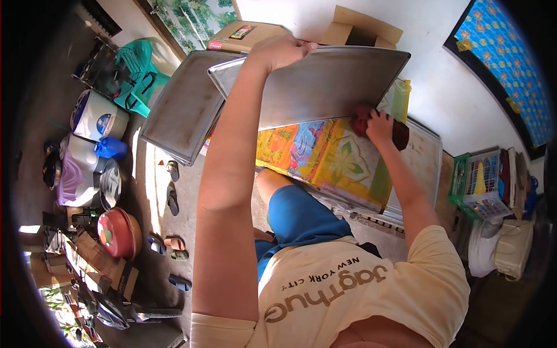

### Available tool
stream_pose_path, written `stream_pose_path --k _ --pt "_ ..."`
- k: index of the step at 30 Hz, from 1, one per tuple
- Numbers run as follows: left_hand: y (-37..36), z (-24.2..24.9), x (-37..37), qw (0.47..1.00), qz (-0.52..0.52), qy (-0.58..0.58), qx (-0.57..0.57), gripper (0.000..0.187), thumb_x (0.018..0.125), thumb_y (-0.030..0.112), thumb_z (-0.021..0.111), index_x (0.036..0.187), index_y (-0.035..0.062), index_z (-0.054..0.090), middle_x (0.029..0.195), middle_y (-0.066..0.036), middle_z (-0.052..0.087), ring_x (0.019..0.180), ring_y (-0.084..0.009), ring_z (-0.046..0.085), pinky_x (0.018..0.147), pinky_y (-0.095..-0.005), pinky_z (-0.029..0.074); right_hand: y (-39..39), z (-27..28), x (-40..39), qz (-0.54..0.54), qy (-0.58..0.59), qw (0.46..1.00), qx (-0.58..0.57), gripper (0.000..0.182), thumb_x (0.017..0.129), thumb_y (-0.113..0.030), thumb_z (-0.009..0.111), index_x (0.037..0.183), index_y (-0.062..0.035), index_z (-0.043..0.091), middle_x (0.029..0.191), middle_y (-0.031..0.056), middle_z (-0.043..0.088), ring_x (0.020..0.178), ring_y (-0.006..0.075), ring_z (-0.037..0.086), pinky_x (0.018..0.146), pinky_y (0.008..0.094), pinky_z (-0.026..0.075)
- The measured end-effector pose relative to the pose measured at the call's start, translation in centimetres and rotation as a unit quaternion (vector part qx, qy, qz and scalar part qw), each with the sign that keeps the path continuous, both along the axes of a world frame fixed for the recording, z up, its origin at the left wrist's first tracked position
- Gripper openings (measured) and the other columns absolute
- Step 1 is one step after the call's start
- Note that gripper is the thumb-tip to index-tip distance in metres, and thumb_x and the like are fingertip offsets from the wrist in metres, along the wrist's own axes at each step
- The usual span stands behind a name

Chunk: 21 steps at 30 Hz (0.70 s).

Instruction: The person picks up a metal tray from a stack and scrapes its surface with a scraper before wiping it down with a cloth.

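Note:
My left hand [281,52] grips the upper edge of a metal baking tray [325,84], which is tilted up on its long side. My right hand [380,126] is closed on a dark red cloth [361,119], pressed at the tray's lower right part. Beneath the tray, a table with a colourful yellow patterned cover [348,156] shows. To the left lies a stack of similar trays [183,107], their surfaces browned. More flat metal trays [422,168] lie at the right, partly behind my right forearm.
Cardboard boxes [246,36] stand behind the table. A green chair [142,78], a blue jug [110,148] and a red basin [116,232] are at the left. Slippers [173,243] lie on the floor. Plastic crates [478,182] stand at the right.

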<state>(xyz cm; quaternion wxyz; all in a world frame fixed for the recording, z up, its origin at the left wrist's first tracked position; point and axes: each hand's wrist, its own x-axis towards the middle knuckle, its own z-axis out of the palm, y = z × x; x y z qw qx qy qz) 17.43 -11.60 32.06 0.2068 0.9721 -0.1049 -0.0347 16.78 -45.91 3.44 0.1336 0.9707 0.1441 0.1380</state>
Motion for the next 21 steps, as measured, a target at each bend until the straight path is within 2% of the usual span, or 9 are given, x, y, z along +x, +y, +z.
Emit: stream_pose_path --k 5,8,10,14,15,17,18,19,21 --pt "-0.1 -1.1 0.9 0.998 0.041 -0.014 0.036 0.060 0.091 0.066 0.042 0.116 0.0189 0.071 0.112 -0.011 0.070 0.109 -0.0309 0.064 0.095 -0.0414 0.046 -4.0 2.5 1.2 -0.273 -0.078 0.897 0.340 0.030 0.081 -0.016 0.056 0.105 -0.0195 0.073 0.123 0.0045 0.057 0.112 0.0333 0.055 0.091 0.0450 0.048" --pt "-0.1 -1.3 1.6 0.996 0.067 -0.025 0.050 0.063 0.091 0.067 0.041 0.116 0.0188 0.071 0.112 -0.010 0.071 0.110 -0.0308 0.064 0.096 -0.0416 0.045 -2.3 7.0 -0.8 -0.118 -0.148 0.774 0.605 0.034 0.079 -0.009 0.057 0.108 -0.0188 0.072 0.116 0.0099 0.057 0.109 0.0343 0.055 0.094 0.0464 0.046" --pt "-0.4 -0.7 1.0 0.996 0.069 -0.012 0.050 0.063 0.090 0.068 0.040 0.116 0.0200 0.071 0.112 -0.010 0.070 0.111 -0.0308 0.063 0.097 -0.0417 0.045 2.3 9.0 -2.5 -0.029 -0.199 0.731 0.652 0.040 0.077 -0.003 0.056 0.111 -0.0190 0.070 0.115 0.0135 0.054 0.112 0.0347 0.053 0.097 0.0471 0.043" --pt "-0.3 -0.9 1.3 0.996 0.077 -0.011 0.052 0.064 0.089 0.070 0.041 0.117 0.0209 0.072 0.113 -0.011 0.070 0.111 -0.0304 0.063 0.098 -0.0404 0.044 15.4 9.1 -5.0 0.052 -0.280 0.772 0.569 0.049 0.079 -0.005 0.061 0.127 -0.0129 0.062 0.129 0.0129 0.048 0.116 0.0316 0.046 0.102 0.0426 0.038" --pt "-0.2 -1.1 1.5 0.995 0.080 -0.013 0.055 0.064 0.088 0.071 0.042 0.116 0.0210 0.072 0.113 -0.011 0.070 0.111 -0.0304 0.063 0.097 -0.0402 0.045 18.8 8.6 -5.2 0.095 -0.100 0.690 0.711 0.050 0.080 -0.009 0.063 0.129 -0.0163 0.061 0.130 0.0121 0.047 0.115 0.0327 0.046 0.103 0.0457 0.036" --pt "-0.3 -1.1 1.3 0.995 0.082 -0.026 0.050 0.066 0.088 0.072 0.043 0.112 0.0176 0.073 0.107 -0.012 0.071 0.107 -0.0302 0.065 0.094 -0.0386 0.046 24.0 6.1 -4.3 0.148 -0.073 0.744 0.647 0.051 0.081 -0.016 0.067 0.131 -0.0242 0.060 0.134 0.0115 0.046 0.116 0.0338 0.045 0.104 0.0527 0.033" --pt "-0.5 -1.1 0.8 0.995 0.080 -0.038 0.043 0.069 0.088 0.072 0.044 0.109 0.0140 0.074 0.101 -0.014 0.072 0.103 -0.0301 0.066 0.091 -0.0373 0.047 25.5 4.6 -3.6 0.146 -0.225 0.861 0.432 0.051 0.082 -0.020 0.068 0.132 -0.0288 0.060 0.136 0.0116 0.045 0.116 0.0339 0.045 0.104 0.0567 0.033" --pt "-0.5 -1.1 0.5 0.995 0.078 -0.050 0.036 0.071 0.088 0.073 0.045 0.105 0.0105 0.074 0.095 -0.016 0.072 0.099 -0.0300 0.068 0.087 -0.0360 0.049 25.8 4.3 -2.3 0.146 -0.288 0.850 0.415 0.053 0.081 -0.024 0.068 0.132 -0.0360 0.058 0.139 0.0141 0.043 0.119 0.0352 0.044 0.105 0.0614 0.031" --pt "-0.7 -0.8 0.3 0.995 0.077 -0.046 0.049 0.072 0.088 0.073 0.044 0.104 0.0106 0.075 0.093 -0.015 0.072 0.097 -0.0292 0.068 0.087 -0.0362 0.049 24.5 3.4 -1.1 0.132 -0.256 0.851 0.438 0.050 0.086 -0.022 0.064 0.133 -0.0331 0.057 0.144 0.0168 0.039 0.127 0.0408 0.040 0.107 0.0633 0.027"
